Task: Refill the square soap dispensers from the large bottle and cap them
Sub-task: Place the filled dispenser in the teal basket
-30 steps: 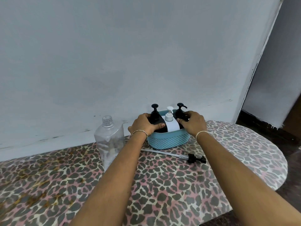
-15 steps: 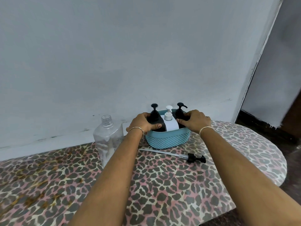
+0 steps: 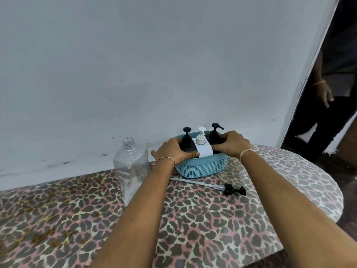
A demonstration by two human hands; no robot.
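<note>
A light blue woven basket [image 3: 202, 168] stands against the wall and holds three capped square dispensers. The left black dispenser [image 3: 187, 141] is gripped by my left hand [image 3: 173, 152], thumb across its front. A white dispenser [image 3: 201, 147] stands in the middle. My right hand [image 3: 232, 144] grips the right black dispenser [image 3: 214, 133], which it mostly hides. The large clear bottle [image 3: 132, 169] stands uncapped left of the basket. Its black pump with a long tube [image 3: 228, 188] lies on the table in front of the basket.
The table [image 3: 193, 229] has a leopard-print cover and a rounded right end. A pale wall rises right behind the basket. At the far right, another person [image 3: 328, 93] stands in a dark doorway.
Both hands stay on the black dispensers in the basket. The view has tilted up slightly, and a person has come into sight in the doorway at right.
</note>
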